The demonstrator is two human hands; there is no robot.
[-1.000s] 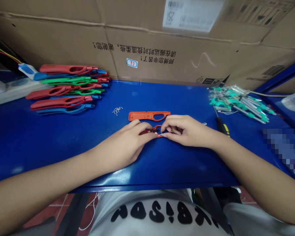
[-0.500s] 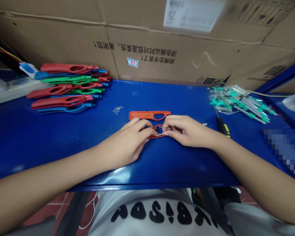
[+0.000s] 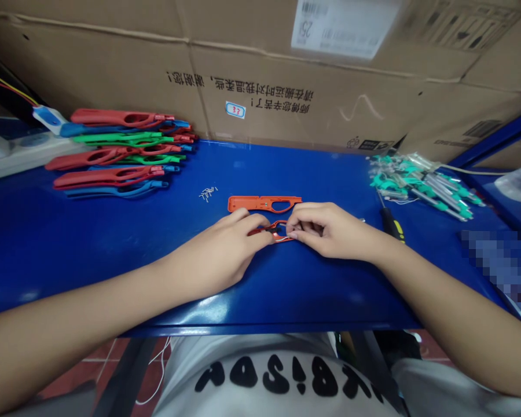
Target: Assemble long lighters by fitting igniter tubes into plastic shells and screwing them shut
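On the blue table [image 3: 113, 249] both my hands meet over an orange plastic shell half [image 3: 279, 231]. My left hand [image 3: 226, 252] pinches its left end, fingers closed on it. My right hand [image 3: 325, 229] grips the right end, fingers curled, with a thin metal part showing between the fingertips. A second orange shell half [image 3: 264, 203] lies flat just behind my hands, untouched. Most of the held piece is hidden under my fingers.
A stack of red, green and blue plastic handles [image 3: 121, 153] lies at the back left. Small metal pins [image 3: 207, 194] sit loose near the middle. A pile of teal-and-metal parts [image 3: 421, 182] and a black-and-yellow screwdriver [image 3: 391, 223] are at the right. Cardboard boxes [image 3: 286, 75] wall the back.
My fingers have shifted slightly on the orange shell half, which stays between my hands on the table. Nothing else has moved.
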